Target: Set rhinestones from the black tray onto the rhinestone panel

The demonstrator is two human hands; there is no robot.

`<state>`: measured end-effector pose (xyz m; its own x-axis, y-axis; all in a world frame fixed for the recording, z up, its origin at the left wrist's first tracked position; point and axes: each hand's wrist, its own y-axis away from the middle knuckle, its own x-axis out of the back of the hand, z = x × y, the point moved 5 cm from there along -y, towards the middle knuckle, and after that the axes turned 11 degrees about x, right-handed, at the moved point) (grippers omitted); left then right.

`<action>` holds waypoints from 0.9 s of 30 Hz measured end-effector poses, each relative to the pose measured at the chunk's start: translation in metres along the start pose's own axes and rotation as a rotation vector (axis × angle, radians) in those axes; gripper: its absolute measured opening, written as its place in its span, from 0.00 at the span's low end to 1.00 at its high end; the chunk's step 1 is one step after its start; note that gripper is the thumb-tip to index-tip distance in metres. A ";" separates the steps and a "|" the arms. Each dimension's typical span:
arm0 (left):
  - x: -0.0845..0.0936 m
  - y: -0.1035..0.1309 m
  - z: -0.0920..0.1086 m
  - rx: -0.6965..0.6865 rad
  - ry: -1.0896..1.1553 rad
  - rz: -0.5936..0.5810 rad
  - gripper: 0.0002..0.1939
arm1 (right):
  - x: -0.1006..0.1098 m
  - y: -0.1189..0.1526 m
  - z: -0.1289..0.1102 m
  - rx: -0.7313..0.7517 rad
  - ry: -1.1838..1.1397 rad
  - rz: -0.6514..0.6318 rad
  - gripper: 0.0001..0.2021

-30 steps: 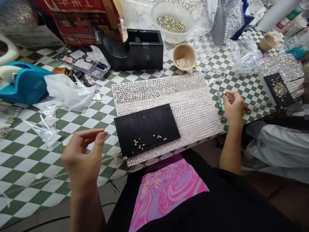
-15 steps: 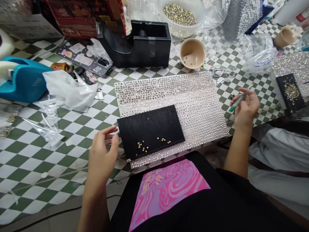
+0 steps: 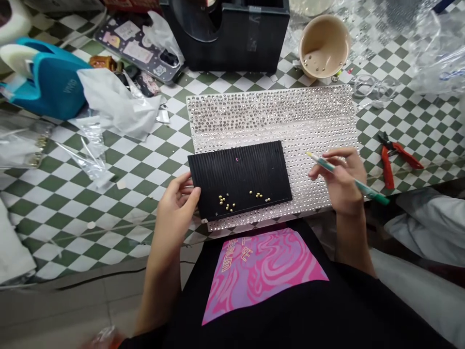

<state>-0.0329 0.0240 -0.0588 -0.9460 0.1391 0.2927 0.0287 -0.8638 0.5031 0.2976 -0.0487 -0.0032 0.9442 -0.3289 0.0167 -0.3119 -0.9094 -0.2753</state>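
Observation:
My left hand [image 3: 178, 198] grips the left edge of a black ridged tray [image 3: 247, 169], thumb at the near side and fingers against the edge. Several small gold beads [image 3: 225, 201] lie in the tray's lower part. Under the tray is a white sheet [image 3: 319, 135] covered with rows of shiny rhinestones. My right hand [image 3: 343, 182] holds a green pencil-like picker [image 3: 363, 188] between thumb and fingers, above the sheet's right part. Its pale yellow tip points up and left, towards the tray, apart from it.
Red-handled pliers [image 3: 394, 157] lie right of the sheet. A beige cup [image 3: 324, 46] with a few stones, a black tape dispenser [image 3: 250, 43] and a phone case [image 3: 141, 46] stand behind. A blue tape dispenser [image 3: 61, 82] and crumpled tissue [image 3: 119, 104] are at left.
My right hand has moved left over the sheet, and the picker's tip now points left. My left hand has closed on the tray's edge. The view has shifted down and closer.

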 end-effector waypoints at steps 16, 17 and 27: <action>-0.012 0.009 0.010 0.113 0.211 -0.224 0.30 | -0.023 0.017 0.013 0.012 0.356 -0.078 0.14; -0.014 0.010 0.010 0.116 0.210 -0.230 0.30 | -0.022 0.017 0.013 0.018 0.349 -0.074 0.14; -0.028 0.013 0.007 0.115 0.192 -0.278 0.29 | -0.002 0.013 0.010 0.117 0.416 0.025 0.10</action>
<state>-0.0033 0.0122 -0.0545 -0.9658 0.2586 -0.0210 -0.2130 -0.7441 0.6333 0.2923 -0.0573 -0.0169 0.8062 -0.4469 0.3878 -0.2975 -0.8726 -0.3874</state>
